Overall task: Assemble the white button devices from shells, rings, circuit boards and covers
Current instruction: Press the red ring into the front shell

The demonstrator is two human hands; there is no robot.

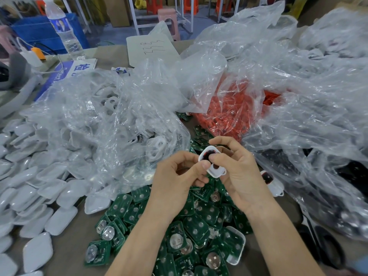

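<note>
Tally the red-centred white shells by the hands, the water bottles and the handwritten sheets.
Red-centred white shells: 2, the held shell and the shell on the table
Water bottles: 1
Handwritten sheets: 1
Total: 4

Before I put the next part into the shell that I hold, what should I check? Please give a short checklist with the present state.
1. Shell held by both hands: ok, left hand and right hand pinch it.
2. Dark red insert fully seated: cannot tell, the right thumb covers part.
3. Circuit boards in reach: ok, piled under the hands.
4. White covers in reach: ok, spread at the left.
</note>
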